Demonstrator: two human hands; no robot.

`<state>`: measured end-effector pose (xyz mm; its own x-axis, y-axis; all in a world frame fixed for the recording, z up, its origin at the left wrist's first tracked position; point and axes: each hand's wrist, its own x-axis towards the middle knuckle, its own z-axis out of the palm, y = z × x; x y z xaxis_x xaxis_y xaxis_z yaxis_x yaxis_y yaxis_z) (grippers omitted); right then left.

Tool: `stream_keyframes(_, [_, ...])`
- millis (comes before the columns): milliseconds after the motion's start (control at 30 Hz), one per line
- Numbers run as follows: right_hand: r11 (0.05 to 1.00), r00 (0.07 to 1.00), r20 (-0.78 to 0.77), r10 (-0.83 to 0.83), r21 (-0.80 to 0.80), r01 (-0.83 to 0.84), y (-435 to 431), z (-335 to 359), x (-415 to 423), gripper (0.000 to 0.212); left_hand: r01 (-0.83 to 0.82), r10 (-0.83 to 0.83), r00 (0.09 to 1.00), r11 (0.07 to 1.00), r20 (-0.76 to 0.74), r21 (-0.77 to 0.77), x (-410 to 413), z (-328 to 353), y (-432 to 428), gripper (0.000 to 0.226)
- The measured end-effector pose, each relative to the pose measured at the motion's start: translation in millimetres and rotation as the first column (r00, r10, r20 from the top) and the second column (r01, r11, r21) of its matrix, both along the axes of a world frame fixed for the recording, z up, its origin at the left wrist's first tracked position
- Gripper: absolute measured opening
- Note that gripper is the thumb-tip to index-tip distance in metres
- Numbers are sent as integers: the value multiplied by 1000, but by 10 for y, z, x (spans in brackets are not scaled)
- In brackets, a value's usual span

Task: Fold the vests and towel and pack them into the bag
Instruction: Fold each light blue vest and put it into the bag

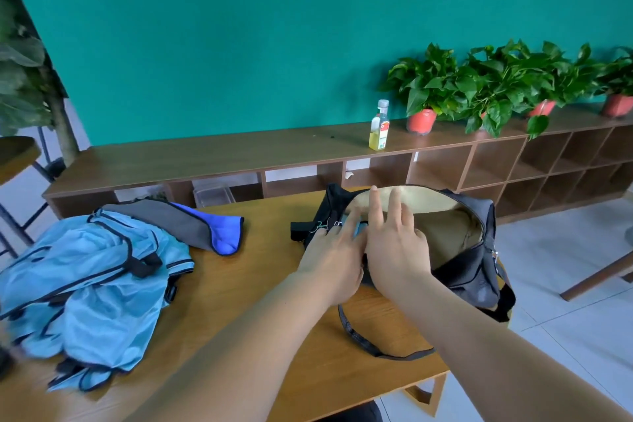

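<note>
A black bag (472,271) with a tan lining lies open on the right part of the wooden table (239,284). Both hands reach into its mouth. My left hand (332,257) and my right hand (394,243) lie side by side with straight fingers, pressing down a light blue folded vest (359,228), of which only a small patch shows between them. A heap of unfolded light blue vests (92,284) with dark trim lies at the table's left. Behind it lies a grey and blue towel (202,226).
The bag's black strap (363,339) loops over the table near the front edge. Behind the table runs a low wooden shelf unit (445,175) with an oil bottle (379,125) and potted plants (479,86). A stool (13,161) stands at far left.
</note>
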<state>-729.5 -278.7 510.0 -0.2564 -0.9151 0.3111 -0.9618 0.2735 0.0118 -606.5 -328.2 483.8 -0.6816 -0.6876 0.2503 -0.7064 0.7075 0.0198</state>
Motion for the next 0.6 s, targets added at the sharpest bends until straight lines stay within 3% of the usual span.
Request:
stream_keyframes(333, [972,974,-2,227,65,-227,-196,-45,1153,92,-262,260,961,965,95,1,1319,-57,180,74])
stream_keyframes(600, [869,894,59,444,213,-446,-401,-205,2293,94,-510,511,856,860,82,-28,2568,-249,177,66])
